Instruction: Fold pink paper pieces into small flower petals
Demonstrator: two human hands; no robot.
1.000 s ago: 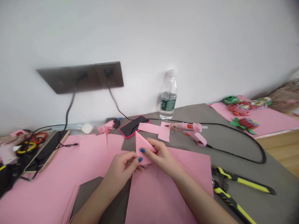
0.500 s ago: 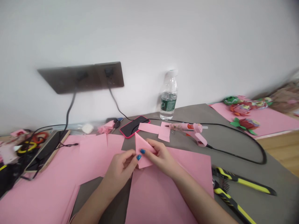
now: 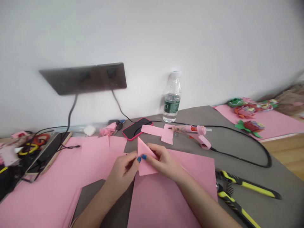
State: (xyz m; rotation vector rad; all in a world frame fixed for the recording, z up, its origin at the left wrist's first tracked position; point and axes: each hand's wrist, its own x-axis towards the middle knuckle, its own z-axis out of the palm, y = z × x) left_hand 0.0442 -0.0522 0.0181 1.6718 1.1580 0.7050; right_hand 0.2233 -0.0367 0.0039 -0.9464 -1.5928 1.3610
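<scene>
A small folded piece of pink paper (image 3: pixel 146 168) with a pointed top is held above a large pink sheet (image 3: pixel 163 199). My left hand (image 3: pixel 124 167) pinches its left edge between thumb and fingers. From the other side, my right hand (image 3: pixel 161 160) grips it, with the thumb pressed flat on the front and the fingers behind. Both thumb tips, with blue nails, nearly meet on the paper. The fingers behind the paper are partly hidden.
A pink glue gun (image 3: pixel 197 134) lies beyond my right hand, its cord looping right. Yellow-black pliers (image 3: pixel 247 186) lie at right. A water bottle (image 3: pixel 172 101), a red-edged phone (image 3: pixel 136 129), pink paper strips (image 3: pixel 153 130) and paper flowers (image 3: pixel 253 126) stand or lie farther back.
The folded paper has shifted slightly down and turned a little in my fingers. My right thumb has slid left, nearer the left thumb. Both hands keep their hold.
</scene>
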